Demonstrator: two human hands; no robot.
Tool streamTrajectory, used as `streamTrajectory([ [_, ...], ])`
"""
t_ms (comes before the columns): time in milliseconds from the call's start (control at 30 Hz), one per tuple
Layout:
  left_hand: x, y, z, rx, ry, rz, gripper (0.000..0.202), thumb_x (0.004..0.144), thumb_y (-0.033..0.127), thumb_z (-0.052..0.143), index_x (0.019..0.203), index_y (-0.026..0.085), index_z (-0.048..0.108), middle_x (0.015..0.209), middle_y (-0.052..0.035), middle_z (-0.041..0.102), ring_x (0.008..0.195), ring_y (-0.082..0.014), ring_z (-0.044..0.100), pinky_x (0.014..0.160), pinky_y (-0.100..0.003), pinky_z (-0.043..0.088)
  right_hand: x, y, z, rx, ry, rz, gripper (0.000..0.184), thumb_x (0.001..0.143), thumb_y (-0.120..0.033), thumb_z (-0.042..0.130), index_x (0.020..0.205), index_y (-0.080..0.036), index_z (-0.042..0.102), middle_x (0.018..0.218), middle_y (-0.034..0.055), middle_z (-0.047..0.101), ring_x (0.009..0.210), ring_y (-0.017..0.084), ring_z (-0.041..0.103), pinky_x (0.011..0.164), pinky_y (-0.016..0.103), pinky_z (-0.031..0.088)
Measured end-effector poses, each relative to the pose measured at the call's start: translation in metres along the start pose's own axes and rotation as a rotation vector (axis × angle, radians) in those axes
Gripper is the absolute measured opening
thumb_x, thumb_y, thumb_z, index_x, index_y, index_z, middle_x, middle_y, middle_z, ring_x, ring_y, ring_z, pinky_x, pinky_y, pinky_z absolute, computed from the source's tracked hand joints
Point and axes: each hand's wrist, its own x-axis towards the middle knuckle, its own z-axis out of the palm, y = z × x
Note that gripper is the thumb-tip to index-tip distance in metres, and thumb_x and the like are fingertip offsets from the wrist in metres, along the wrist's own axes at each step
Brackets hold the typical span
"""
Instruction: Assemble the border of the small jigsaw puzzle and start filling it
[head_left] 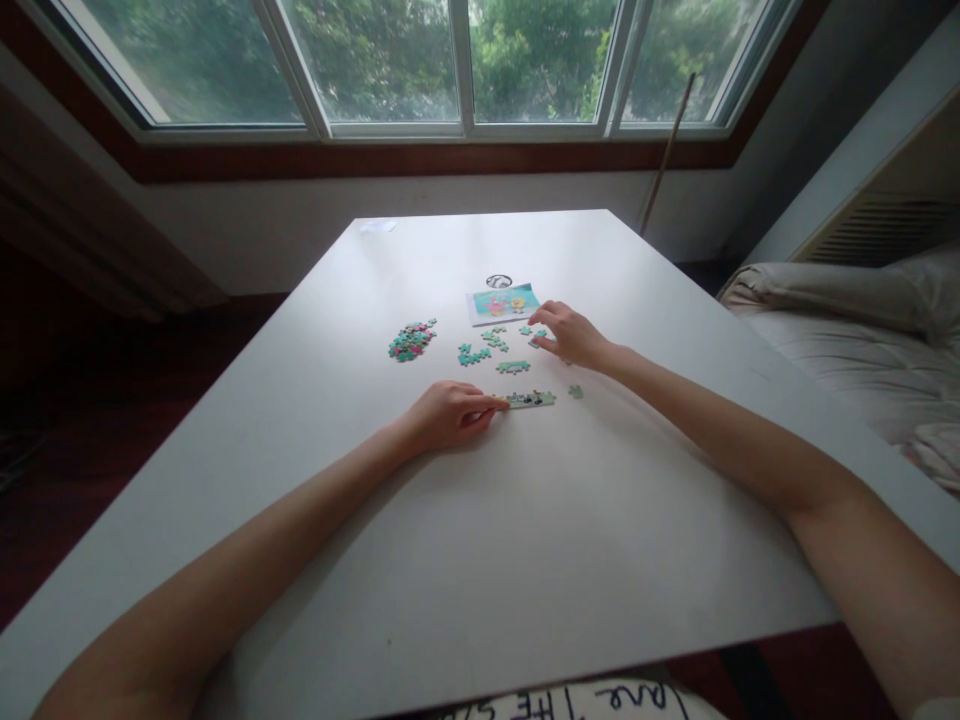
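Note:
My left hand (454,412) rests on the table with curled fingers. Its index fingertip and thumb close on the left end of a joined strip of jigsaw pieces (531,399). My right hand (568,335) reaches over a few loose green puzzle pieces (526,330), thumb and fingers apart; whether it touches one is unclear. Between the hands lie a short joined section (513,367) and more loose pieces (474,356). A single piece (575,391) sits right of the strip. Behind them is a picture card (504,303) with cartoon figures on turquoise.
A pile of mixed puzzle pieces (412,342) lies to the left on the white table (480,560). Past the card is a small round dark-rimmed item (499,281). A clear scrap (377,227) lies at the far left corner. Right of the table is bedding (825,310).

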Motion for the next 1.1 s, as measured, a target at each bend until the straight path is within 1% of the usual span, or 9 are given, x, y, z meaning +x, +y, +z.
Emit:
streamTrajectory([
  [100, -0.001, 0.009, 0.000, 0.005, -0.003, -0.001, 0.029, 0.087, 0.023, 0.045, 0.104, 0.021, 0.069, 0.060, 0.0000, 0.060, 0.054, -0.0081, 0.052, 0.055, -0.017, 0.038, 0.015, -0.006, 0.001, 0.007, 0.001, -0.009, 0.022, 0.081, -0.019, 0.059, 0.102, -0.014, 0.063, 0.106, 0.0114, 0.061, 0.100, 0.024, 0.053, 0.087, 0.035, 0.041],
  [233, -0.005, 0.024, -0.006, 0.012, -0.015, -0.003, 0.029, 0.087, 0.022, 0.045, 0.106, 0.021, 0.068, 0.059, 0.0001, 0.059, 0.056, -0.0086, 0.052, 0.055, -0.018, 0.037, 0.031, -0.016, 0.002, 0.032, -0.081, -0.001, 0.021, 0.080, -0.018, 0.060, 0.100, -0.014, 0.065, 0.101, 0.0105, 0.064, 0.095, 0.022, 0.055, 0.084, 0.033, 0.041],
  [367, -0.006, 0.039, -0.012, 0.016, -0.015, 0.006, 0.029, 0.087, 0.021, 0.046, 0.106, 0.021, 0.068, 0.060, 0.0002, 0.059, 0.056, -0.0087, 0.052, 0.056, -0.018, 0.038, 0.034, -0.025, 0.003, 0.048, -0.146, -0.012, 0.023, 0.079, -0.020, 0.061, 0.101, -0.013, 0.065, 0.105, 0.0120, 0.063, 0.094, 0.021, 0.055, 0.081, 0.029, 0.040],
  [500, -0.005, 0.051, -0.016, 0.017, -0.016, 0.020, 0.029, 0.086, 0.021, 0.045, 0.105, 0.021, 0.068, 0.058, 0.0005, 0.058, 0.054, -0.0085, 0.051, 0.055, -0.018, 0.038, 0.033, -0.031, 0.001, 0.060, -0.163, -0.030, 0.023, 0.079, -0.019, 0.059, 0.100, -0.012, 0.066, 0.098, 0.0114, 0.065, 0.088, 0.019, 0.054, 0.076, 0.026, 0.038],
  [667, -0.005, 0.053, -0.016, 0.023, -0.013, 0.013, 0.030, 0.087, 0.022, 0.045, 0.105, 0.022, 0.068, 0.058, 0.0005, 0.057, 0.055, -0.0085, 0.051, 0.056, -0.018, 0.038, 0.041, -0.031, 0.001, 0.063, -0.228, 0.012, 0.026, 0.075, -0.013, 0.058, 0.100, -0.013, 0.068, 0.086, 0.0068, 0.068, 0.076, 0.015, 0.055, 0.068, 0.024, 0.037],
  [833, -0.006, 0.053, -0.020, 0.023, -0.016, 0.023, 0.029, 0.087, 0.021, 0.045, 0.105, 0.021, 0.068, 0.058, 0.0006, 0.057, 0.054, -0.0085, 0.050, 0.055, -0.018, 0.037, 0.041, -0.035, -0.004, 0.051, -0.262, 0.012, 0.030, 0.072, -0.013, 0.061, 0.101, -0.013, 0.070, 0.088, 0.0072, 0.070, 0.077, 0.015, 0.057, 0.067, 0.023, 0.038],
  [967, -0.008, 0.054, -0.022, 0.016, -0.022, 0.017, 0.030, 0.086, 0.020, 0.045, 0.105, 0.021, 0.068, 0.058, 0.0007, 0.056, 0.054, -0.0088, 0.050, 0.055, -0.018, 0.037, 0.036, -0.038, -0.012, 0.046, -0.285, 0.002, 0.029, 0.071, -0.010, 0.059, 0.098, -0.013, 0.072, 0.087, 0.0068, 0.069, 0.076, 0.015, 0.057, 0.066, 0.023, 0.038],
  [1033, -0.009, 0.054, -0.022, 0.014, -0.028, 0.009, 0.030, 0.086, 0.020, 0.045, 0.106, 0.021, 0.068, 0.058, 0.0007, 0.056, 0.054, -0.0086, 0.050, 0.055, -0.018, 0.037, 0.033, -0.039, -0.014, 0.052, -0.279, 0.006, 0.028, 0.070, -0.008, 0.058, 0.093, -0.013, 0.072, 0.087, 0.0066, 0.069, 0.077, 0.015, 0.056, 0.065, 0.023, 0.038],
  [1100, -0.010, 0.051, -0.022, 0.015, -0.031, 0.003, 0.029, 0.087, 0.020, 0.045, 0.106, 0.021, 0.068, 0.058, 0.0006, 0.056, 0.055, -0.0085, 0.050, 0.055, -0.018, 0.037, 0.031, -0.041, -0.015, 0.065, -0.222, 0.020, 0.023, 0.070, -0.009, 0.058, 0.087, -0.013, 0.072, 0.086, 0.0065, 0.068, 0.076, 0.015, 0.056, 0.065, 0.023, 0.037],
])
